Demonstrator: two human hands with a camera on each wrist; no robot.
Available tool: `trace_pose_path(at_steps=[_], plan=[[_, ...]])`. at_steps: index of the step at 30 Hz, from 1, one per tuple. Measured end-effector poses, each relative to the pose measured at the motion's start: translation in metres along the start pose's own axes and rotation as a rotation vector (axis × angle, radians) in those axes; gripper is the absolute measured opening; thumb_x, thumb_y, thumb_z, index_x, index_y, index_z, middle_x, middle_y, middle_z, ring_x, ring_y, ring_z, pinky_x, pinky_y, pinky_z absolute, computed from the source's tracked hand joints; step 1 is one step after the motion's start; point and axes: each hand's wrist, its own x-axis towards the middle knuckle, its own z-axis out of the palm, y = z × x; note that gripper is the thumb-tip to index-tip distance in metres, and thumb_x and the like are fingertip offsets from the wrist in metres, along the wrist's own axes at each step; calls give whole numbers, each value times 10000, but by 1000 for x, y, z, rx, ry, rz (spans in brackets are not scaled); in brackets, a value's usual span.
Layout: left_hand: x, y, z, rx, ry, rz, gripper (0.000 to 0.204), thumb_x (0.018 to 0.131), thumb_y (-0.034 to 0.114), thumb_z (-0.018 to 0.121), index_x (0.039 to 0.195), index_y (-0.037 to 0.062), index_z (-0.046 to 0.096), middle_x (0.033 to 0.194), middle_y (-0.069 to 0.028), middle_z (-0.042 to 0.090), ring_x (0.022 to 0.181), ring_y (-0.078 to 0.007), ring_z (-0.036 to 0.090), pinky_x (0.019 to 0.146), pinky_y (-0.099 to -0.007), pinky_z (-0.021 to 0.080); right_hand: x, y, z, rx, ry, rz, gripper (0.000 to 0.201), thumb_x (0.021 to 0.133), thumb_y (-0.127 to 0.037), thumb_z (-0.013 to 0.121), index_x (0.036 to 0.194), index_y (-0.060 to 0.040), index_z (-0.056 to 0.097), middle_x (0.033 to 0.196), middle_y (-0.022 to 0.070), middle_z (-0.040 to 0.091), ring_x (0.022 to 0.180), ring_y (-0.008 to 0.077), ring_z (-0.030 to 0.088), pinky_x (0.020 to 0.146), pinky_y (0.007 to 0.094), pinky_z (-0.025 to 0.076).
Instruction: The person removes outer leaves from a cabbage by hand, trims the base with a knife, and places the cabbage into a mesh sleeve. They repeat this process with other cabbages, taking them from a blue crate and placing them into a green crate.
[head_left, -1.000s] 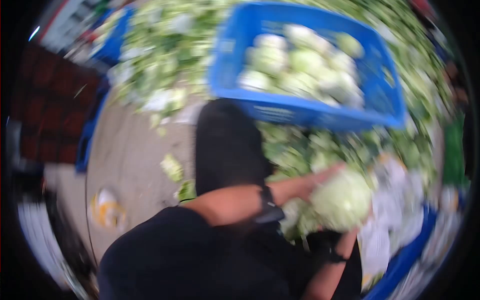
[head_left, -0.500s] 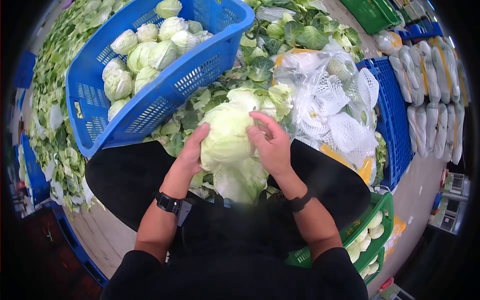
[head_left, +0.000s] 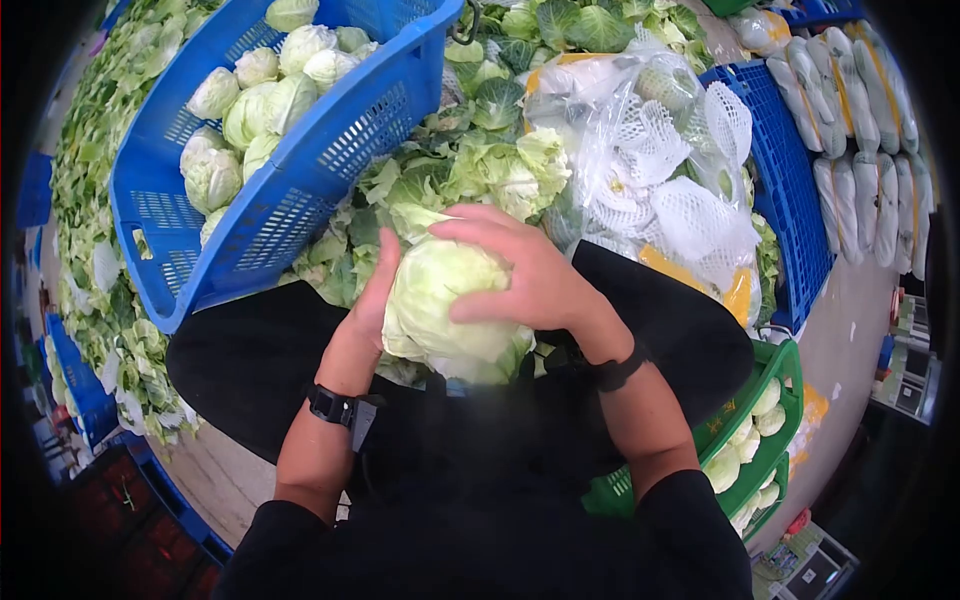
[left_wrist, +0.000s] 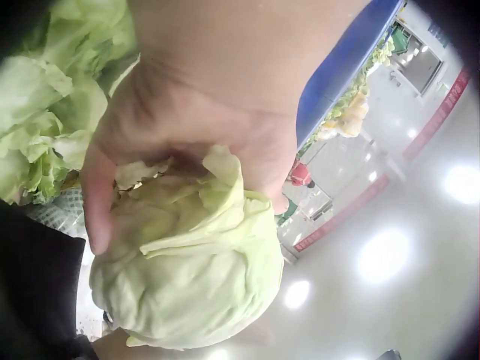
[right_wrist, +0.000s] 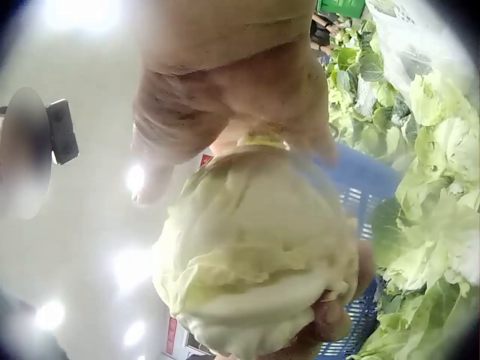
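Note:
A pale green cabbage (head_left: 440, 300) is between the two hands, above the person's lap. The left hand (head_left: 372, 300) grips its left side, thumb up; in the left wrist view that hand (left_wrist: 191, 135) curls round the cabbage (left_wrist: 195, 262) with the thumb on one side. From the upper right the right hand (head_left: 535, 275) holds it, fingers over the top and thumb across the front. The right wrist view shows the right hand (right_wrist: 232, 105) against the cabbage (right_wrist: 255, 255), with fingertips of the other hand at its lower right.
A blue crate (head_left: 300, 190) of cabbages tilts at the upper left. Loose leaves (head_left: 510, 175) lie beyond the hands. Plastic bags with white foam nets (head_left: 650, 180) are to the right, beside a blue crate (head_left: 785, 190). Green crates (head_left: 790, 370) with cabbages stand at the lower right.
The view first swung round to face the lap. Since then the cabbage has come lower and slightly left, and the right hand has moved from its side over its top; a loose leafy part below it is less visible.

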Motion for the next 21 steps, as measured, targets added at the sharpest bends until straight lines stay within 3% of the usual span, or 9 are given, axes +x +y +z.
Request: trace_pose_path(at_steps=[2,3,5,7,11,13,18,20,21], plan=[[-4,-2,-3,25,10,61,998,941,814,135,1602,71,221,1581,-227,366,1419,-378,445,1129,-541,437,-1,3,1,31,-67,70,546,858,-257,764,1348,-55,635,1474,211,520,1319,349,544,1108,417,410],[-6,-2,-8,25,11,58,998,941,814,135,1602,71,221,1581,-227,366,1419,-378,445,1129,-541,437,-1,8,3,11,28,31,487,882,-234,743,1317,-37,650,1404,209,577,1283,326,574,1083,397,431],[-6,-4,-18,59,-26,136,935,962,721,439,1576,32,284,1544,-185,449,1382,-317,504,1104,-462,472,-1,14,8,-9,124,-5,429,906,-212,722,1285,-19,664,1334,206,634,1247,303,603,1057,378,453],[-3,-1,-18,151,-60,172,949,931,675,549,1569,21,292,1538,-187,457,1371,-316,515,1100,-459,473,1,16,12,252,296,129,298,968,-164,650,1207,9,689,1153,151,719,1082,219,664,959,327,501],[-1,5,-19,261,-106,182,1006,841,575,733,1547,-11,321,1521,-198,475,1346,-320,538,1111,-463,465,-1,16,19,276,459,320,218,1022,-161,591,1117,5,695,1008,81,731,911,117,649,839,253,506],[1,-4,-33,203,-89,169,1034,822,632,710,1547,-2,333,1529,-202,462,1361,-330,520,1119,-486,454,2,31,24,658,724,313,226,1025,-235,612,1138,-53,685,919,20,669,676,101,580,641,253,482],[2,-11,-23,30,-55,273,989,851,735,570,1554,71,364,1557,-198,427,1395,-381,470,1138,-562,415,6,14,-12,1147,793,532,276,1033,-279,597,1235,-91,602,839,-51,539,541,42,344,491,226,340],[5,-2,-19,-284,-73,277,941,893,768,424,1570,119,346,1576,-192,404,1415,-414,433,1149,-599,386,2,15,-28,1011,445,563,322,1029,-262,597,1305,-97,600,859,-47,541,540,24,333,491,205,315],[5,2,-18,-318,-106,304,934,914,769,352,1577,112,327,1580,-193,397,1415,-413,435,1146,-597,391,-2,28,-33,691,261,486,506,980,-314,659,1412,-73,555,1070,42,633,728,112,587,655,262,488]])
